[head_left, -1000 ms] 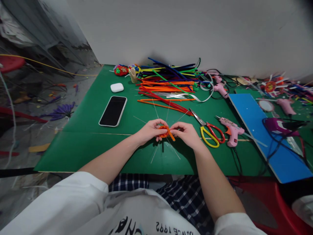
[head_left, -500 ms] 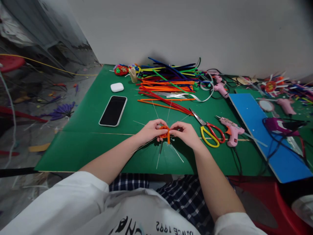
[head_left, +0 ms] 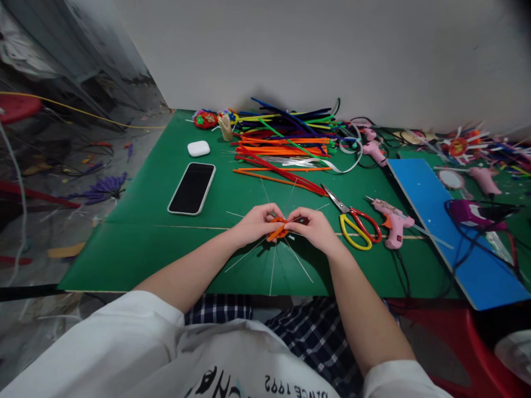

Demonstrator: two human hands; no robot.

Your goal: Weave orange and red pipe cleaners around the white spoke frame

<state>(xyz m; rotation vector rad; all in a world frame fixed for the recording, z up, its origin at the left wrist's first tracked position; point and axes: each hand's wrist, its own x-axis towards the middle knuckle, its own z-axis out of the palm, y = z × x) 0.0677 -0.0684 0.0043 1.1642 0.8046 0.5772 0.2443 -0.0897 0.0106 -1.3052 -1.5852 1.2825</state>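
Note:
Between my hands is an orange pipe cleaner (head_left: 278, 232), wound around the centre of several thin pale wires (head_left: 297, 264) that spread out like spokes. My left hand (head_left: 262, 222) is closed on the wound centre from the left, its thumb on top. From the right, my right hand (head_left: 310, 225) pinches the orange pipe cleaner between thumb and fingers. A short orange end points toward the lower left. The fingers partly cover the middle of the work.
Scissors (head_left: 352, 218) and a pink glue gun (head_left: 394, 224) lie to the right, beside a blue board (head_left: 440, 221). Coloured pipe cleaners (head_left: 286, 148) are heaped at the back. A phone (head_left: 192, 188) and a white case (head_left: 198, 148) lie left on the green table (head_left: 136, 243).
The orange end that hung straight down now slants to the lower left. The wire spokes have turned and shifted slightly, and my right fingers have moved a little left.

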